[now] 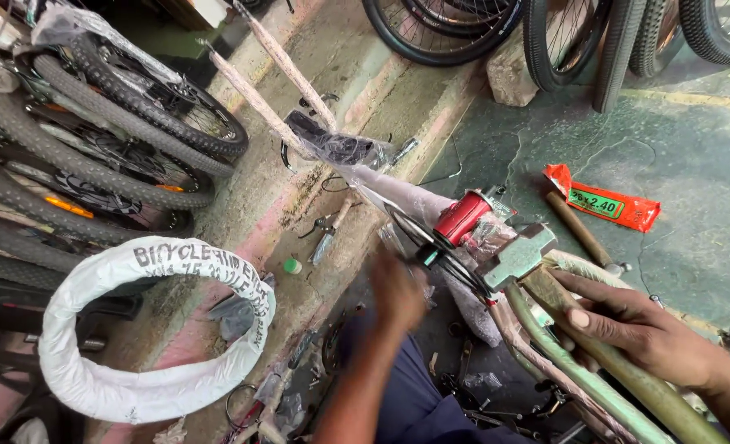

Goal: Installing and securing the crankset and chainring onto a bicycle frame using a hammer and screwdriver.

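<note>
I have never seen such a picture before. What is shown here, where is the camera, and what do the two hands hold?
The single picture comes from a camera on a person's head, looking down at a workshop floor. No machine is here, only two bare hands. The right hand grips the wooden handle of a hammer, whose metal head rests by a red part of a plastic-wrapped bicycle frame. The left hand is blurred, beside the frame; what it holds I cannot tell. Around lie pliers, an orange box, a white-wrapped tyre and stacked wheels.

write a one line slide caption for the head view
Right hand grips a hammer over a wrapped bike frame's red part; left hand blurred beside it.
</note>
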